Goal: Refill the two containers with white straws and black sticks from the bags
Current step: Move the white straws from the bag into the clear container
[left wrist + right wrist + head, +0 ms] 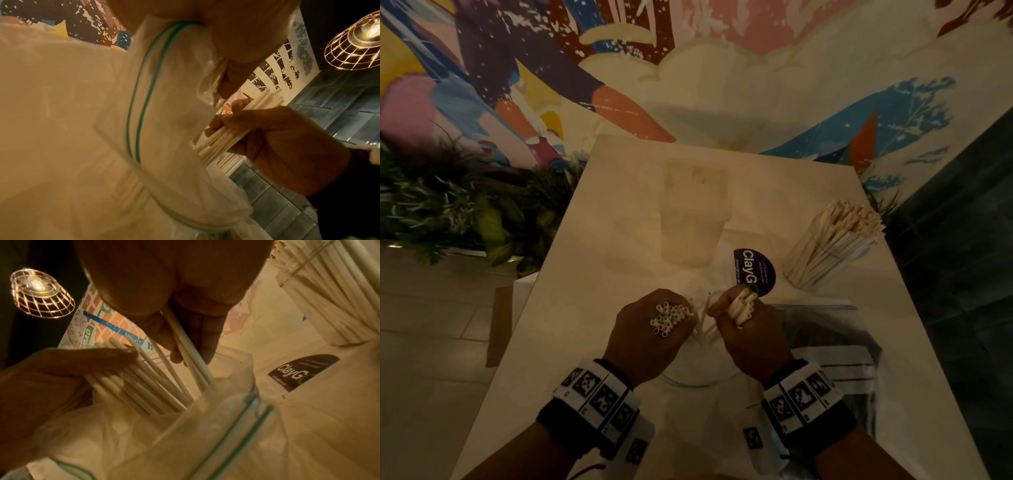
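In the head view my left hand (654,330) grips an upright bundle of white straws (669,317). Close beside it, my right hand (751,330) grips a smaller straw bundle (743,305). Both bundles stand in the mouth of a clear zip bag (688,380) lying on the white table (592,274). The right wrist view shows the straws (144,386) rising out of the bag (226,426), whose seal is green. A clear container (832,246) packed with white straws stands at the right. Another clear container (695,219) stands mid-table and looks nearly empty.
A second zip bag (839,363) with dark contents lies at the right, under my right wrist. A purple ClayGo sticker (755,272) sits on the table between the containers. Green plants (465,212) line the left side, and a wire lamp (357,42) hangs overhead.
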`<act>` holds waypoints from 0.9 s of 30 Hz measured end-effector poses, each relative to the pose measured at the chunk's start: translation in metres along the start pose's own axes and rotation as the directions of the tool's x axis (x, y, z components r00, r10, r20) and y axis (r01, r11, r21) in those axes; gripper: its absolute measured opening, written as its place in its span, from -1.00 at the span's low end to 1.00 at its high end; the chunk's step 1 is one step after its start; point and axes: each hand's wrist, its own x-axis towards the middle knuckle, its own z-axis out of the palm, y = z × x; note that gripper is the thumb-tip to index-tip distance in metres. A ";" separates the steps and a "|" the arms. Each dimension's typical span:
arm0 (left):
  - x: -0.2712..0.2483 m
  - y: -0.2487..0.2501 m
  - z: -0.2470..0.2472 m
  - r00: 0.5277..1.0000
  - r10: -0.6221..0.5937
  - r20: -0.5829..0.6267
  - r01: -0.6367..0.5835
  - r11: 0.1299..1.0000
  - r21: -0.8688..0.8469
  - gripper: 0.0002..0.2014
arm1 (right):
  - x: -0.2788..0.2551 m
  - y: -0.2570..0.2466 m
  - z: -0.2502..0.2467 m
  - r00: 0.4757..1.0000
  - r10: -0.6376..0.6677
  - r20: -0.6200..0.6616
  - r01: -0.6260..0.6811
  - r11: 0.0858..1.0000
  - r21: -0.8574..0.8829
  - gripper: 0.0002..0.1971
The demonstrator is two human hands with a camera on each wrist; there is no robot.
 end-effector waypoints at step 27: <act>0.012 -0.012 -0.008 0.998 -0.058 -0.032 0.062 0.989 0.136 -0.75 | 0.030 -0.026 -0.037 0.964 0.251 0.086 -0.235 0.656 0.718 -0.50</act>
